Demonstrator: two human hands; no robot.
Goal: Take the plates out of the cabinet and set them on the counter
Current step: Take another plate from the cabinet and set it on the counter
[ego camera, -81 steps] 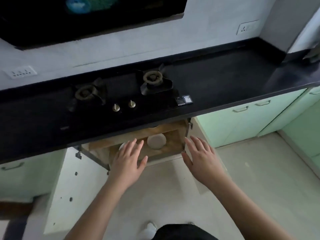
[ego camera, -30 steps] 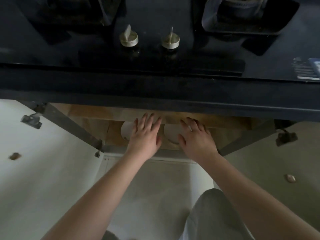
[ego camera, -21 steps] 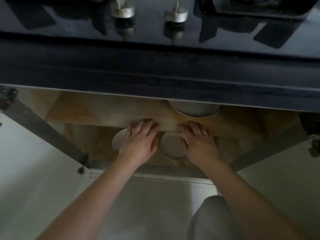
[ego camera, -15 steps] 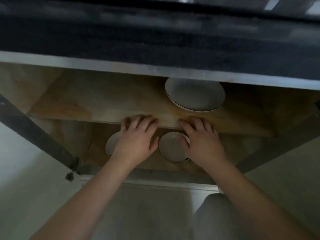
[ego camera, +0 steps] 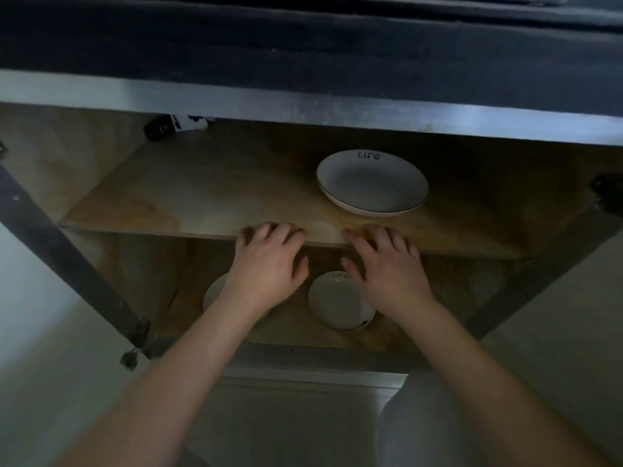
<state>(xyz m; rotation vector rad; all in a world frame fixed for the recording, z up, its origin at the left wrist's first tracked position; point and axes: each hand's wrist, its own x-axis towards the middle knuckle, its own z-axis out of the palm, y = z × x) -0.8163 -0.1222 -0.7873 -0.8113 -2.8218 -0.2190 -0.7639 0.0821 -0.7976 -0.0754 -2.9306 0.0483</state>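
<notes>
The open cabinet under the black counter (ego camera: 303, 45) has a wooden upper shelf (ego camera: 202, 197) and a lower floor. A white plate marked "life" (ego camera: 372, 183) lies on the upper shelf, right of centre. On the lower level a smaller white plate (ego camera: 337, 305) shows between my hands, and another white plate (ego camera: 212, 294) is mostly hidden behind my left wrist. My left hand (ego camera: 266, 264) and my right hand (ego camera: 387, 267) reach in side by side, fingers spread, fingertips at the upper shelf's front edge. Neither hand holds anything.
A dark and white object (ego camera: 175, 124) lies at the back left of the upper shelf. Opened white cabinet doors stand at the left (ego camera: 40, 315) and right (ego camera: 566, 315), with hinges (ego camera: 605, 193) on the frame. A grey-trousered knee (ego camera: 438, 426) is at the lower right.
The view has dropped from the stovetop to the cabinet's inside, and the upper shelf's plate has come into sight. Both hands have moved forward to the shelf's front edge, still holding nothing.
</notes>
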